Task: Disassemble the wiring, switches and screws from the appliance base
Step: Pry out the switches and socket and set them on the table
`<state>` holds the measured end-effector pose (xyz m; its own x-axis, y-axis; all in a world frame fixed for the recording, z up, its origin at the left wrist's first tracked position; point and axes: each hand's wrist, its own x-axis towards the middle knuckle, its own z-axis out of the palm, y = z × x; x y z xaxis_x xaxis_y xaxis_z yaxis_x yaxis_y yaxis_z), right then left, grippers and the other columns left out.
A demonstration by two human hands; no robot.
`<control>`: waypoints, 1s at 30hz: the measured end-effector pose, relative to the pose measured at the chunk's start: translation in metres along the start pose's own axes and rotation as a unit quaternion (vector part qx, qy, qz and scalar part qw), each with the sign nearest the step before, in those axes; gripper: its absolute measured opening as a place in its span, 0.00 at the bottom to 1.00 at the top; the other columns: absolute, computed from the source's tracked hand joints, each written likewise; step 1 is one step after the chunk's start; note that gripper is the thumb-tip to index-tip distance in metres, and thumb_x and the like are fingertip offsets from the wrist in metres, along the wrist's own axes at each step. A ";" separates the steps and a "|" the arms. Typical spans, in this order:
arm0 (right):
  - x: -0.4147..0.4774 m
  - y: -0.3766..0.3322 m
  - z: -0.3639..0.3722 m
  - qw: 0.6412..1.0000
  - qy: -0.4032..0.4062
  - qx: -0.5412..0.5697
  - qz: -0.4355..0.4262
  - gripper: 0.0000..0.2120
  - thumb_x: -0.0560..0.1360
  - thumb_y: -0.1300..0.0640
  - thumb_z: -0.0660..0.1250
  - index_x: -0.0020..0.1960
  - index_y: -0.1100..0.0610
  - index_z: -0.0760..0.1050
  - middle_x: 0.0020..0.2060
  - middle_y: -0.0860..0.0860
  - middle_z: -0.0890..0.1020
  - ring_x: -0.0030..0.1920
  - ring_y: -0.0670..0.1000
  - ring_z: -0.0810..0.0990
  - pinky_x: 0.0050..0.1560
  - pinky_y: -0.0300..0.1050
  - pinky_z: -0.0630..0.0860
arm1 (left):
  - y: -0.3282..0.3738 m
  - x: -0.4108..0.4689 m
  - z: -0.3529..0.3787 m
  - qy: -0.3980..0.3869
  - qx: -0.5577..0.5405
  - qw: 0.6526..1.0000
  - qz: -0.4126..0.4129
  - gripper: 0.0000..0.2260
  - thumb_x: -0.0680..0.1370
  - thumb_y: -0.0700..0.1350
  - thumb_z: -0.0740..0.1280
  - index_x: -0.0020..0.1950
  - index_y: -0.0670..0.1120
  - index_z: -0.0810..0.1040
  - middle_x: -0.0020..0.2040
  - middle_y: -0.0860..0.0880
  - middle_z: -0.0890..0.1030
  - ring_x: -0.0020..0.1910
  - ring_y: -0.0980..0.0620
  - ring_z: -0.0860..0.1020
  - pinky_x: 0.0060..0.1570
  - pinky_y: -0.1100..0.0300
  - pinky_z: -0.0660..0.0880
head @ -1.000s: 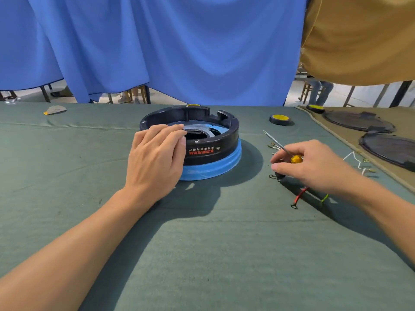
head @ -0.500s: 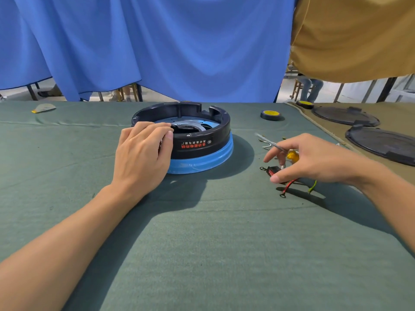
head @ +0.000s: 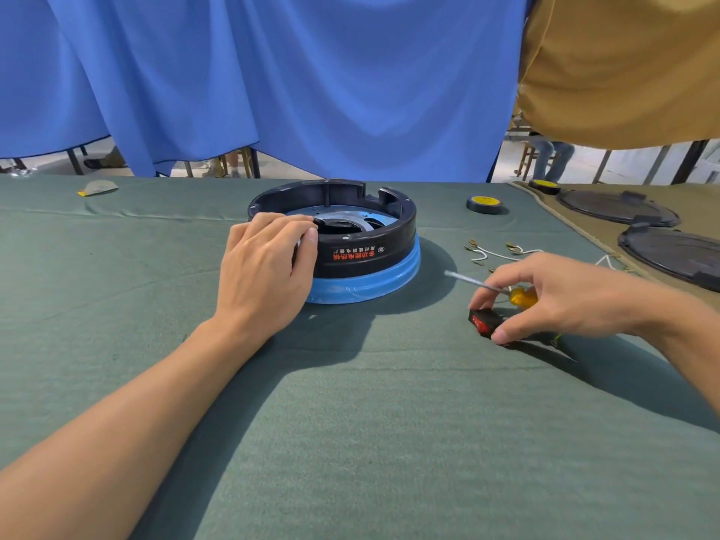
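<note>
The round appliance base [head: 362,259], black with a blue lower ring and red lettering, stands upside down on the green cloth. My left hand [head: 265,267] grips its near-left rim, fingers curled over the edge. To the right, my right hand [head: 565,294] pinches a black and red rocker switch [head: 482,320] between index finger and thumb, low on the cloth. A screwdriver [head: 467,279] with a yellow handle runs under that hand's fingers, its shaft pointing toward the base; whether it is held I cannot tell. Coloured leads trail from the switch beneath my palm.
Loose white wires [head: 495,253] with brass terminals lie right of the base. A black and yellow tape roll [head: 484,204] sits behind them. Two black round lids [head: 674,255] rest on a tan mat at far right. Blue curtain hangs behind the table.
My right hand has lowered onto the switch and closed index finger and thumb around it. The left hand stays on the base rim. The camera has shifted slightly.
</note>
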<state>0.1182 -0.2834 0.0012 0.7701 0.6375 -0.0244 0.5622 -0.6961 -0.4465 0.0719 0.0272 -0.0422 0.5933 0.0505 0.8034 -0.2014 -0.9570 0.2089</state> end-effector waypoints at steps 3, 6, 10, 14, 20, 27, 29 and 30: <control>0.004 0.000 0.002 1.000 0.000 -0.022 0.009 0.12 0.67 0.49 0.77 0.49 0.41 0.81 0.45 0.29 0.78 0.51 0.34 0.74 0.45 0.30 0.68 | -0.002 0.001 0.001 -0.001 -0.015 0.999 -0.043 0.15 0.81 0.48 0.57 0.55 0.45 0.82 0.59 0.51 0.82 0.61 0.49 0.75 0.60 0.56 0.62; 0.002 -0.001 0.001 0.999 0.026 0.002 0.018 0.14 0.65 0.39 0.74 0.49 0.39 0.81 0.47 0.30 0.78 0.51 0.33 0.75 0.49 0.32 0.67 | -0.004 0.003 0.002 0.011 -0.052 0.993 -0.107 0.17 0.80 0.51 0.56 0.58 0.46 0.81 0.64 0.52 0.78 0.67 0.52 0.71 0.63 0.58 0.60; 0.002 -0.012 0.005 0.988 0.140 0.057 0.009 0.15 0.68 0.34 0.63 0.49 0.39 0.80 0.42 0.33 0.80 0.43 0.33 0.77 0.43 0.38 0.68 | -0.013 0.007 0.004 0.003 -0.123 0.971 -0.204 0.15 0.82 0.49 0.59 0.65 0.45 0.77 0.70 0.51 0.73 0.71 0.51 0.66 0.70 0.53 0.62; 0.005 -0.025 0.007 0.985 0.171 0.018 -0.014 0.11 0.78 0.51 0.62 0.57 0.41 0.77 0.43 0.42 0.81 0.42 0.41 0.77 0.44 0.46 0.72 | -0.021 0.009 0.004 -0.009 -0.243 0.925 -0.292 0.16 0.82 0.47 0.60 0.68 0.46 0.76 0.71 0.54 0.72 0.69 0.56 0.68 0.58 0.75 0.58; 0.026 -0.073 0.005 0.966 0.232 0.013 -0.116 0.15 0.78 0.64 0.64 0.53 0.45 0.80 0.40 0.51 0.81 0.36 0.43 0.75 0.38 0.33 0.69 | -0.026 0.011 0.004 -0.050 -0.319 0.882 -0.342 0.14 0.79 0.51 0.63 0.65 0.59 0.73 0.69 0.61 0.73 0.67 0.57 0.71 0.60 0.65 0.65; 0.086 -0.117 0.002 0.970 0.217 -0.092 -0.066 0.13 0.75 0.35 0.58 0.41 0.37 0.78 0.37 0.45 0.73 0.50 0.49 0.67 0.51 0.54 0.61 | -0.029 0.017 0.003 -0.048 -0.375 0.850 -0.367 0.11 0.70 0.51 0.63 0.50 0.61 0.79 0.48 0.56 0.84 0.52 0.50 0.81 0.59 0.47 0.76; 0.105 -0.125 0.005 0.976 0.197 -0.089 -0.039 0.26 0.73 0.29 0.52 0.37 0.46 0.79 0.30 0.45 0.73 0.49 0.51 0.68 0.49 0.55 0.63 | -0.028 0.016 0.005 -0.043 -0.365 0.860 -0.354 0.14 0.72 0.50 0.62 0.56 0.57 0.79 0.47 0.56 0.84 0.51 0.52 0.81 0.53 0.54 0.77; 0.116 -0.127 0.007 0.974 0.208 -0.090 -0.028 0.29 0.74 0.30 0.51 0.34 0.51 0.77 0.27 0.45 0.73 0.49 0.52 0.68 0.50 0.56 0.63 | -0.029 0.015 0.007 -0.039 -0.354 0.867 -0.348 0.15 0.73 0.50 0.62 0.59 0.56 0.78 0.47 0.57 0.83 0.50 0.55 0.80 0.48 0.60 0.76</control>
<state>0.1342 -0.1183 0.0491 0.7715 0.5134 0.3758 0.6215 -0.7346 -0.2723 0.0920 0.0533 -0.0397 0.8089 0.4991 0.3108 -0.1846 -0.2863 0.9402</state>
